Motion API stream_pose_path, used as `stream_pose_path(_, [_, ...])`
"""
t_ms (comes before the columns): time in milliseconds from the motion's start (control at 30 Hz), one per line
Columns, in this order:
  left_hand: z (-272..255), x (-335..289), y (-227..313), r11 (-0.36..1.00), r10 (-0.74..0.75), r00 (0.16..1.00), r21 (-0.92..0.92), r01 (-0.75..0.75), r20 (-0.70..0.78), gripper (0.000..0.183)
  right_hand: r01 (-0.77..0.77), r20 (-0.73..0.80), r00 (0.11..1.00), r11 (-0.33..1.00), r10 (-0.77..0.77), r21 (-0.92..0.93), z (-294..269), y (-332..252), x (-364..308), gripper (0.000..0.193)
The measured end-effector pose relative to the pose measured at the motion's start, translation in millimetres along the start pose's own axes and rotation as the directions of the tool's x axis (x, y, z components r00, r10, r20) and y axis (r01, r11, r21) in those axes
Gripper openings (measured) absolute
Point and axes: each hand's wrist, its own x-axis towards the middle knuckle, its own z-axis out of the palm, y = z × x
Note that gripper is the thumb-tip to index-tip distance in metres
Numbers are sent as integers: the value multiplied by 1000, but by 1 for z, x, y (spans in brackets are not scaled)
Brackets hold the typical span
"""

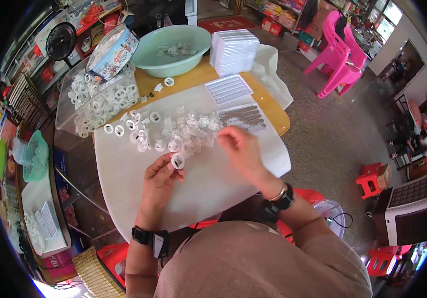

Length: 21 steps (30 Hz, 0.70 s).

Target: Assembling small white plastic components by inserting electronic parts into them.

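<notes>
My left hand (pixel 161 175) pinches a white round plastic part (pixel 177 161) with a ring-like rim and a small dark mark inside, held just above the table's near middle. Off to its right, my right hand (pixel 241 151) hovers with fingers curled together; whether something small sits in the fingertips is hidden. Beyond both hands lies a loose heap of small clear and white pieces (pixel 188 130). More white round parts (pixel 141 136) are scattered to the left of that heap. Closest to my right hand is a shallow tray (pixel 243 117) with rows of slots.
A white slotted tray (pixel 228 89) lies behind the first, below a tall stack of trays (pixel 233 52). A green basin (pixel 171 49) holds white pieces. The clear bin (pixel 99 99) at left is full of round parts. Pink chairs (pixel 337 52) stand beyond the table.
</notes>
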Motion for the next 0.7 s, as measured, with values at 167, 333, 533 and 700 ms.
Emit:
stream_pose_path(167, [-1, 1, 2, 996, -80, 997, -42, 80, -7, 28, 106, -59, 987, 886, -149, -451, -53, 46, 23, 8])
stream_pose_path(333, [-1, 1, 1, 996, -92, 996, -17, 92, -5, 28, 177, 80, 983, 768, -163, -616, -50, 49, 22, 5])
stream_pose_path(533, [-3, -2, -1, 991, -114, 993, -61, 116, 36, 29, 213, 93, 975, 741, -201, -636, -51, 54, 23, 4])
stream_pose_path(700, [-3, -4, 0, 991, -117, 991, -63, 121, 61, 28, 203, 122, 979, 773, -162, -601, -54, 50, 24, 2])
